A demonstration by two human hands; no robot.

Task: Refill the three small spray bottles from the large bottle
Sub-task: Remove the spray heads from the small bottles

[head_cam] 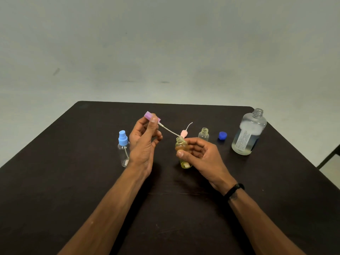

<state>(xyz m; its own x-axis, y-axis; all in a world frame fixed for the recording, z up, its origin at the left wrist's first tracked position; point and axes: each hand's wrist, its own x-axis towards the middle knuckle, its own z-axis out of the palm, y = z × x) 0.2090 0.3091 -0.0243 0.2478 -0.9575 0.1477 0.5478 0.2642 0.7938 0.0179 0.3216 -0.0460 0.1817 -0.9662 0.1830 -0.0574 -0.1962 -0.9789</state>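
I'm pinching the purple sprayer (pixel 152 116) in my left hand (pixel 142 144), lifted clear so its dip tube (pixel 169 131) is hanging slantwise with the tip right at the neck of the yellow bottle (pixel 183 152). Can't tell if the tube is going in or coming out. My right hand (pixel 200 155) is gripping that bottle, thumb across the front, tilting it toward the tube and keeping it steady. The blue-capped bottle (pixel 123 150) is standing capped by my left wrist. Behind, a pink sprayer (pixel 184 133) is lying on the counter (pixel 73 181) beside an open clear bottle (pixel 203 134). The big bottle (pixel 248 133) is standing uncapped far right, part full, its blue cap (pixel 222 135) parked near it, ready for pouring.
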